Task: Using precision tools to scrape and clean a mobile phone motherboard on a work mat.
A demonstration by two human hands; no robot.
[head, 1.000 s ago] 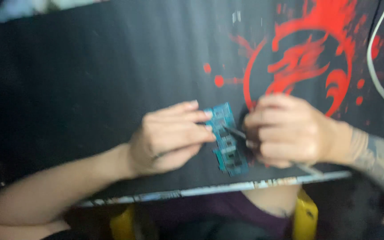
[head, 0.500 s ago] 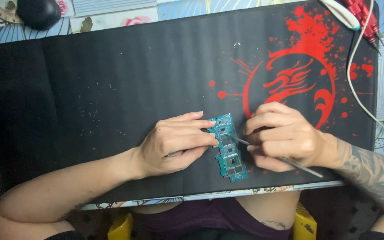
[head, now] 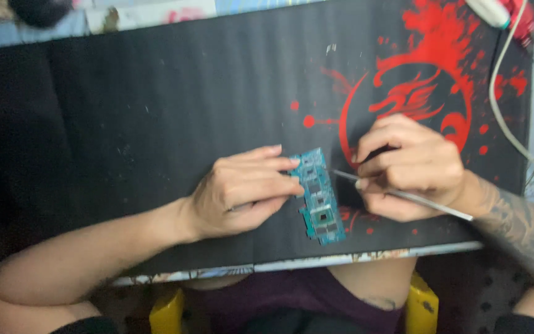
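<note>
A small teal circuit board [head: 319, 198] lies on the black desk mat [head: 156, 111] near its front edge. My left hand [head: 242, 192] rests on the mat with its fingertips pressing the board's left edge. My right hand [head: 409, 167] is closed on a thin metal tool [head: 415, 196], held like a pen. The tool's tip touches the upper right edge of the board. The tool's far end sticks out past my right wrist.
The mat carries a large red dragon print [head: 415, 93] under my right hand. A white cable [head: 502, 105] runs down the right side. A dark round object [head: 38, 9] and patterned cloth lie beyond the mat's far edge. A yellow seat [head: 421, 309] shows below.
The view has shifted and my hands sit slightly lower and to the right in it. The tool tip stays at the board; my left fingers keep holding it.
</note>
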